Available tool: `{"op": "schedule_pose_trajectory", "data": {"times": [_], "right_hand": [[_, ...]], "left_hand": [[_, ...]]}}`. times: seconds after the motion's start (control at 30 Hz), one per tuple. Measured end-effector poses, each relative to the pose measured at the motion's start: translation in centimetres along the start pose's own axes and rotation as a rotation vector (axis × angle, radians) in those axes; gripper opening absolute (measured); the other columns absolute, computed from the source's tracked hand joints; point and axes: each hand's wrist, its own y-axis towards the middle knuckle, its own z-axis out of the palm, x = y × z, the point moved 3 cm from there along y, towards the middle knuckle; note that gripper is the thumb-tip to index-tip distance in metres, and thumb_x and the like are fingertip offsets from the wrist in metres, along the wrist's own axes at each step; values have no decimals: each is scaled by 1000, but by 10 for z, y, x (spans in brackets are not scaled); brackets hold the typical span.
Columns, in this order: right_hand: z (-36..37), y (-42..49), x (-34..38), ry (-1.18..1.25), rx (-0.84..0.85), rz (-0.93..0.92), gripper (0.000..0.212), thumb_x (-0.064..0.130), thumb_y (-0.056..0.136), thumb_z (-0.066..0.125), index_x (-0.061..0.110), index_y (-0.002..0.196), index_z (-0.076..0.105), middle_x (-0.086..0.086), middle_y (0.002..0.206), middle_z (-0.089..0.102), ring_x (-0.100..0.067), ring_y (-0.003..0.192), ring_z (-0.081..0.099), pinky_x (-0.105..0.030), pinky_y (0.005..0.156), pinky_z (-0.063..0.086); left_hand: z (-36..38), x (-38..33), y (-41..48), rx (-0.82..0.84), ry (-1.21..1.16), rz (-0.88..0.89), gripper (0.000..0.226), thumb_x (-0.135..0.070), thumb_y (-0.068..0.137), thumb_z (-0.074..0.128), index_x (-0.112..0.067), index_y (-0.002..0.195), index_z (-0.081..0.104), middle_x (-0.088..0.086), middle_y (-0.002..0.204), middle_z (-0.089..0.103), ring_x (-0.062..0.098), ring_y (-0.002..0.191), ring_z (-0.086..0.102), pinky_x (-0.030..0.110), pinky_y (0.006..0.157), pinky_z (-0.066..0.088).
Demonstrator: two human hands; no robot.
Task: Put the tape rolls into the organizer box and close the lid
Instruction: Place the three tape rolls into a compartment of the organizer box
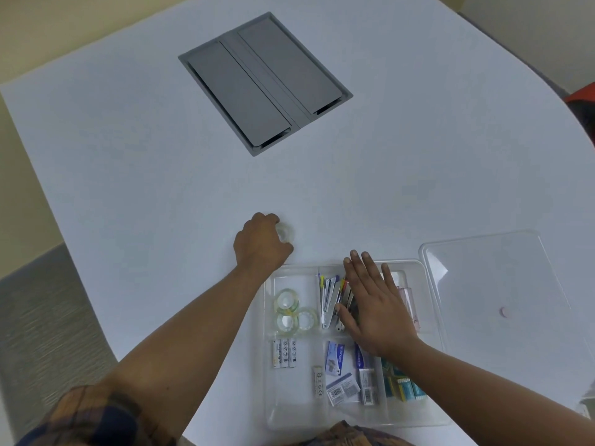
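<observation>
Head view — left hand (262,243) curled in a grip around a clear tape roll (286,234) on the white bench (161,156), just beyond the organizer box (289,410). Three tape rolls (293,312) lie in the box compartment just below that grip. Right hand (375,307) flat, grip released, fingers spread over the pen compartment. Clear lid (502,284) lies off the box — beside it, to the right of that hand.

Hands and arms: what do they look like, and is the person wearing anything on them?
Both hands are bare: the left hand and right hand have no gloves, and no rings or watch show. Both forearms are uncovered. The left arm has a plaid sleeve pushed up near the elbow, in dark blue and orange-brown checks. A bit of the same plaid cloth shows at the bottom edge.
</observation>
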Motion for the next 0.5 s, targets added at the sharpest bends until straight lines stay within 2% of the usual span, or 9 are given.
{"op": "schedule_pose_trajectory", "data": {"times": [0.1,0.17,0.3,0.5], "right_hand": [[0,0,0,9,-4,-1,75,50,96,40,17,155,6,0,163,2,-15,150,-7,-46,120,6],[0,0,0,3,1,1,75,50,96,39,17,155,5,1,163,0,-15,149,-8,-46,120,6],[-1,-1,0,18,-4,-7,75,52,96,37,18,155,5,0,164,1,-15,150,-8,-47,121,6],[-2,-1,0,23,-3,-17,75,58,96,28,19,155,4,0,164,1,-15,150,-8,-46,120,4]], "left_hand": [[-18,-6,-21,-135,-158,86,57,-35,68,73,-22,121,57,-1,117,58,20,106,56,35,81,49],[-24,-8,-44,-157,-186,182,55,-34,67,73,-24,119,58,-4,116,59,18,105,56,34,81,49],[-12,-3,-92,-68,-69,351,55,-32,65,72,-22,117,59,-3,111,61,21,99,58,33,79,47],[24,0,-114,86,130,362,57,-39,78,63,-22,130,50,-4,124,55,19,111,50,34,89,42]]}}
